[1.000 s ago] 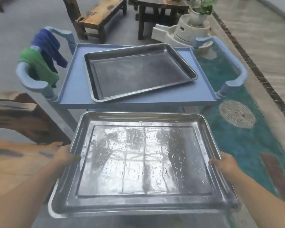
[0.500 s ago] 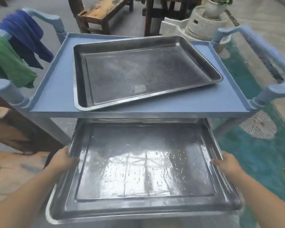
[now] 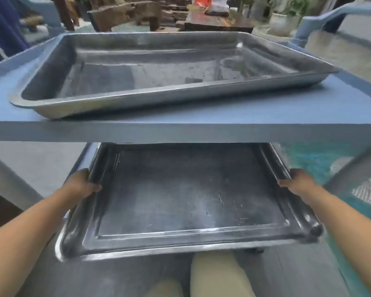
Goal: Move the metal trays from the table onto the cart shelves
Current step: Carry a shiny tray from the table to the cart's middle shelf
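A large metal tray (image 3: 189, 196) is held level below the blue cart's top shelf (image 3: 180, 129). Its far end is hidden under that shelf. My left hand (image 3: 79, 185) grips the tray's left rim, thumb over the edge. My right hand (image 3: 298, 183) grips the right rim the same way. A second metal tray (image 3: 159, 71) lies slightly askew on the top shelf. The lower shelf (image 3: 84, 155) shows only as a blue strip at the held tray's left.
The cart's blue handles (image 3: 330, 16) rise at both back corners, with dark blue cloth (image 3: 2, 28) hanging at the left one. A cart leg (image 3: 349, 168) slants down at right. My knees (image 3: 214, 275) are below the tray. Wooden furniture and potted plants stand beyond.
My view has dropped low and close to the cart. The held tray has moved forward and down, its far end now under the top shelf.
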The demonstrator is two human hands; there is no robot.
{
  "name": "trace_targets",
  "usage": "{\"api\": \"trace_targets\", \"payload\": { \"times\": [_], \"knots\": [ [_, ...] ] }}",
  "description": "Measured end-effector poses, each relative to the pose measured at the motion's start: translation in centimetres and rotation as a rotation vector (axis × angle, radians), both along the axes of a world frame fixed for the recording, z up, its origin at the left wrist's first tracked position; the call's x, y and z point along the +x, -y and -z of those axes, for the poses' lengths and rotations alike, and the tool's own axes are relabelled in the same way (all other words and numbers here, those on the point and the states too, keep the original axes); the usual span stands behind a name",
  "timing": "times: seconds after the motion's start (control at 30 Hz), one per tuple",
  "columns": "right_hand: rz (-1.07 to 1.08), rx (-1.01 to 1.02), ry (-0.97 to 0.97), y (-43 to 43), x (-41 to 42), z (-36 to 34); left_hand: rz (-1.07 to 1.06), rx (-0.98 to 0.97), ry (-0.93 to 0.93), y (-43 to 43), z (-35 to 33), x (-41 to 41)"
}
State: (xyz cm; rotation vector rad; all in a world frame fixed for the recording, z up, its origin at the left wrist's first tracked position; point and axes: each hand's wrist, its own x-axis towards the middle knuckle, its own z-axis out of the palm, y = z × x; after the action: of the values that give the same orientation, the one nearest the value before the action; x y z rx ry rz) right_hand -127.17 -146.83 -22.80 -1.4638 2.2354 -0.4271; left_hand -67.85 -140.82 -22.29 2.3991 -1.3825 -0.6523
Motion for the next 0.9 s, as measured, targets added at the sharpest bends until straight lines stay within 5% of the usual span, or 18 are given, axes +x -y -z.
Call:
{"api": "trace_targets", "payload": {
  "times": [0.3,0.9],
  "knots": [
    [-0.076,0.000,-0.162,7.5,0.5,3.3,0.057,-0.166,0.259,5.2,2.2,1.3],
    [-0.089,0.058,-0.222,10.4,-0.7,6.8,0.114,-0.133,0.254,9.3,5.8,-1.0]
  ]
}}
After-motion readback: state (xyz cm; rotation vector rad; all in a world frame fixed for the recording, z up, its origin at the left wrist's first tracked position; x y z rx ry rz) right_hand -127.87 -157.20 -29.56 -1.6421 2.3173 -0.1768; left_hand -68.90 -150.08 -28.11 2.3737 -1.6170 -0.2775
